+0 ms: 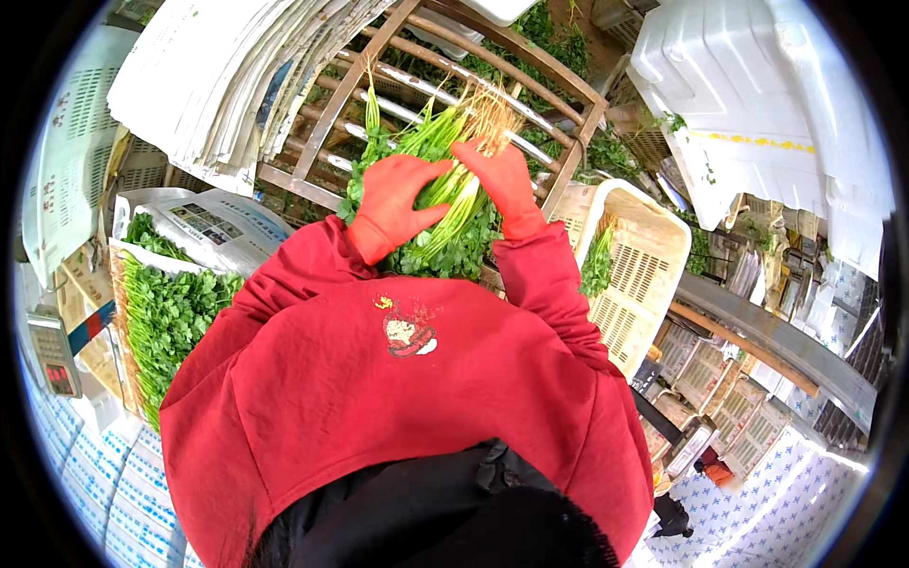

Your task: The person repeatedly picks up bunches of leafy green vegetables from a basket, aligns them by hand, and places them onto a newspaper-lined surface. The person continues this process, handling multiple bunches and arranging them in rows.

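Observation:
A leafy bunch of coriander (pixel 450 222), green stems with brown roots, lies on a rusty metal rack. Both my hands wear orange-red gloves. My left hand (pixel 393 204) is at the left side of the bunch, thumb and forefinger spread apart against the stems and leaves. On the other side, my right hand (pixel 507 185) is closed on the stems just below the roots (pixel 490 118). Its other fingers are partly hidden. More loose coriander sprigs stick up beside the left hand.
Newspaper sheets (pixel 222 80) are stacked at the rack's (pixel 322 104) upper left. At left stands a paper-lined box of coriander (pixel 180 308), near a scale display (pixel 57 355). A cream plastic crate (pixel 644 256) sits at right, white foam boxes (pixel 748 104) beyond. People work at lower right.

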Demonstrator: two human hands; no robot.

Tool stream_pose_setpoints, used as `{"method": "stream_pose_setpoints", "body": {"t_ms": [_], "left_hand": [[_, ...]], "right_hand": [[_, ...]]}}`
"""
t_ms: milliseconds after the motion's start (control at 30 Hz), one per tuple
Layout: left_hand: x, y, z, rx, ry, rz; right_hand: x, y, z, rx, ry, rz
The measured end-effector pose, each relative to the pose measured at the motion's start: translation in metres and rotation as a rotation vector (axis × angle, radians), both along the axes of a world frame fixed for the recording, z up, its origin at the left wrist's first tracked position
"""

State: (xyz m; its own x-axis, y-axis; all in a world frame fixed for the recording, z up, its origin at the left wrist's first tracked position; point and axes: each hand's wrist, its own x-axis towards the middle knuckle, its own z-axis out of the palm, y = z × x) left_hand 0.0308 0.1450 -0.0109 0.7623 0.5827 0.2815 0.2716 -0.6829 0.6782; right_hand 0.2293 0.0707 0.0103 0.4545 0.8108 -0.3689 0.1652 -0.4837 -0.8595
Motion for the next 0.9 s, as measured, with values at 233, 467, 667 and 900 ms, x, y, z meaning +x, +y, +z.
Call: {"method": "stream_pose_setpoints", "body": {"t_ms": [233,467,667,900], "left_hand": [[0.005,0.037,0.031,-0.126,-0.265,-0.165],[0.017,0.045,-0.074,0.198,-0.036,-0.57],[0.023,0.045,-0.022,-0.057,0.045,-0.416],[0.057,0.008,-0.011,0.137,0.331,0.025]], "right_hand": [[-0.038,-0.046,0.008,0.407,0.225,-0.198],[0.014,-0.08,0.09,0.795,0.961,-0.366],[0.073,-0.028,-0.022,0.007,0.019,-0.311],[0.063,0.017,-0.028,-0.097,-0.277,0.025]]}}
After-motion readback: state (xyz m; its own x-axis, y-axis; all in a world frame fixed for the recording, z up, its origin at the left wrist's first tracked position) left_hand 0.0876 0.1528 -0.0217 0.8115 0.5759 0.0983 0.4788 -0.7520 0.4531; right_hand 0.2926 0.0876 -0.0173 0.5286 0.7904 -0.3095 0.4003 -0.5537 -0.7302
